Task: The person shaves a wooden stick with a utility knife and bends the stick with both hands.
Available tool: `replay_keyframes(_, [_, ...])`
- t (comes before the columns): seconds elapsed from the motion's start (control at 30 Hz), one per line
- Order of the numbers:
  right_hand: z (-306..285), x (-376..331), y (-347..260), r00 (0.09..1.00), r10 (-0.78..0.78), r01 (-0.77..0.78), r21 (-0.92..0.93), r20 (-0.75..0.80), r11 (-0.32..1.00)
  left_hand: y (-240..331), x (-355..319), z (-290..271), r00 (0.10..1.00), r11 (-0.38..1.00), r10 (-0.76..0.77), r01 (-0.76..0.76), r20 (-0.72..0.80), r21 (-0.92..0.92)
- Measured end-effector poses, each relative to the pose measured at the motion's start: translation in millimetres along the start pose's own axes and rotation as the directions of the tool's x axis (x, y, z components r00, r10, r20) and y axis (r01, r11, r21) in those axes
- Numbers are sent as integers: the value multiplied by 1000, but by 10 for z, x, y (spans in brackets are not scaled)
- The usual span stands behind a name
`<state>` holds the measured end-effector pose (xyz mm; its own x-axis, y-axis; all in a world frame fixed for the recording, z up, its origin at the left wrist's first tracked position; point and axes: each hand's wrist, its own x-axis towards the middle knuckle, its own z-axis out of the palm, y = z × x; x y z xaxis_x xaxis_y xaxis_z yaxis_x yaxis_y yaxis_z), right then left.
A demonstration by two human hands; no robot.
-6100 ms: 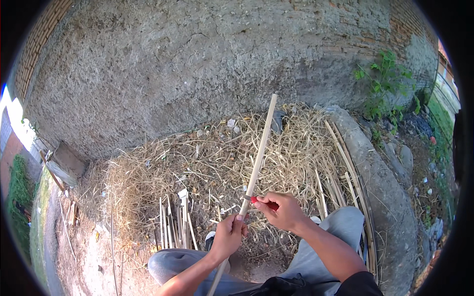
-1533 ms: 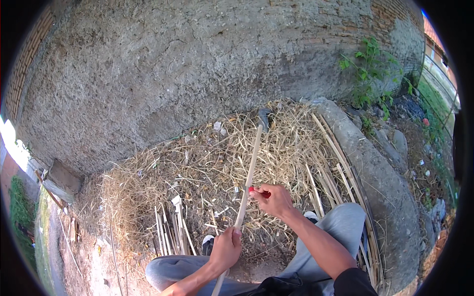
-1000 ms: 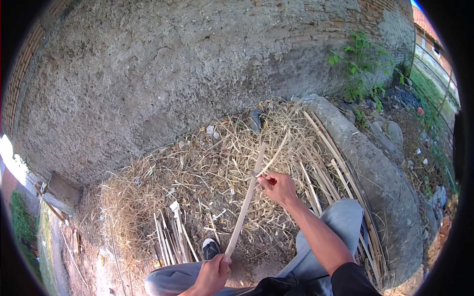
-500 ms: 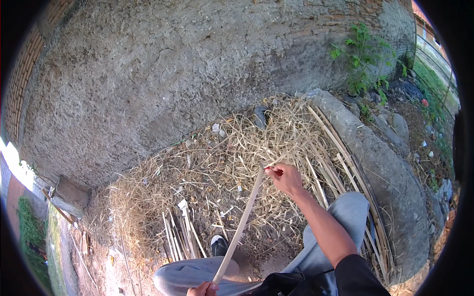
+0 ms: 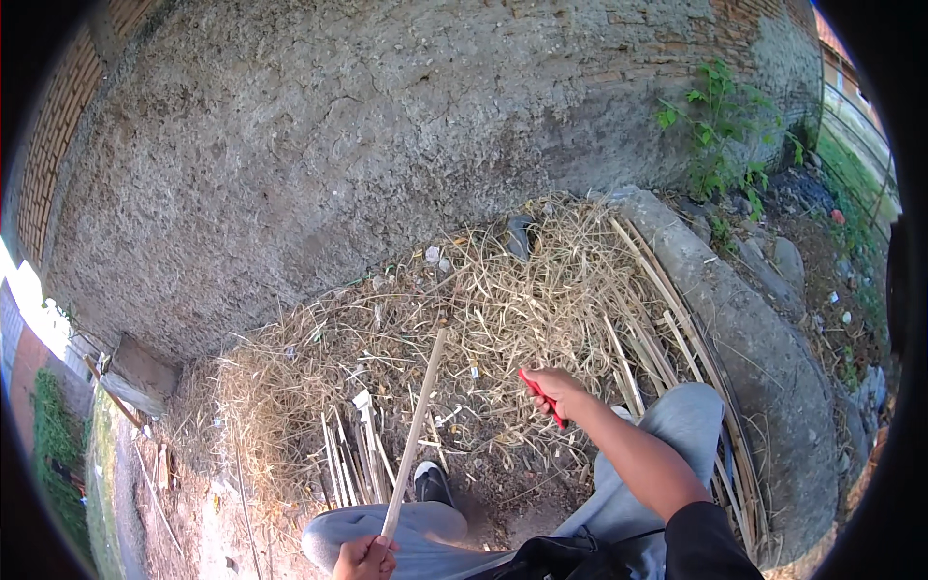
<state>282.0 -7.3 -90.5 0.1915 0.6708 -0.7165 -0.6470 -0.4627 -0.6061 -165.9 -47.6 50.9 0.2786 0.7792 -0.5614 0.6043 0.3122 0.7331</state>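
At the bottom, my left hand is closed round the lower end of a long, pale bamboo strip. The strip slants up and away, and its far tip is over the shavings. To the right of it, clear of the strip, my right hand grips a slim red tool. Red shows on both sides of the fist; I cannot make out a blade. Curly pale shavings cover the ground under both hands.
A rough grey wall rises behind the shavings. Several bamboo strips lie in a bundle by my shoe. More long strips run along the curved concrete edge at right. A dark scrap lies near the wall.
My right hand has come away from the strip's far end, down and toward me, showing more of the red tool. The strip has swung left, with my left hand slightly left and higher.
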Motion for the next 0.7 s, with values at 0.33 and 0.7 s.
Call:
replay_keyframes(0.33, [564,-904,-334,719,-693,693,-123,52,710,1023,861,538,940,966,130,-48,316,-253])
replay_keyframes(0.7, [623,-1108,-88,246,-814,755,-630,526,-179,1361,1153,980,919,920,193,-48,344,-388])
